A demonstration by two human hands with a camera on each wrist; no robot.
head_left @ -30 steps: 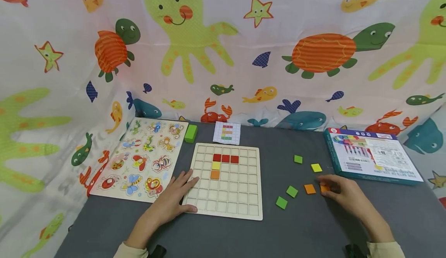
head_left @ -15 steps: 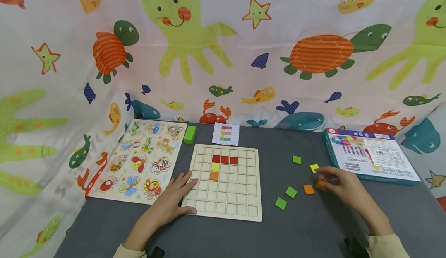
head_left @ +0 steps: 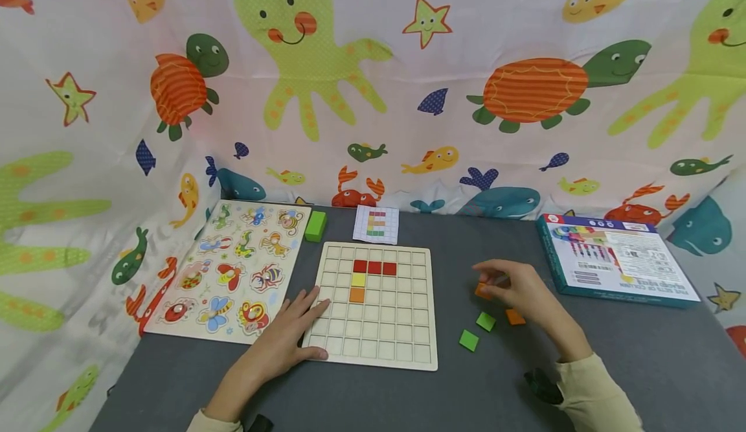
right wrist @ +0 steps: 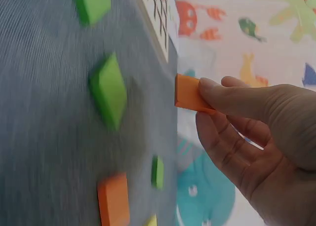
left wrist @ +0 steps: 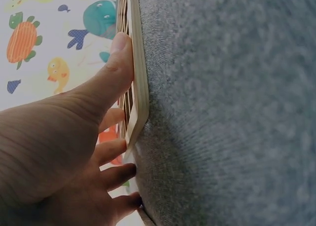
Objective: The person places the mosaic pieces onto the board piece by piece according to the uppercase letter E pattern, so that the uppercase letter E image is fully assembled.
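Pinching light but firm is the trick: R hand has the orange tile narrow btwn thumb & fingers, free end poking past the fingertips twd the desk and seemingly clear of it. Tile's tilted, so if it's for the gridded wooden board, prob. best to seat one edge vs. a cell wall, tip it flat, then press w/ a fingertip. L hand, fingers spread & gripping nothing, rests on the board's L edge; gentle pressure there should stop it sliding.

Rel. to the R grip: tile's right in it; board off to the L, apart; two green tiles on the near side, a bit L; spare orange tile just on the near side, by the wrist; pattern card farther off, beyond & L.
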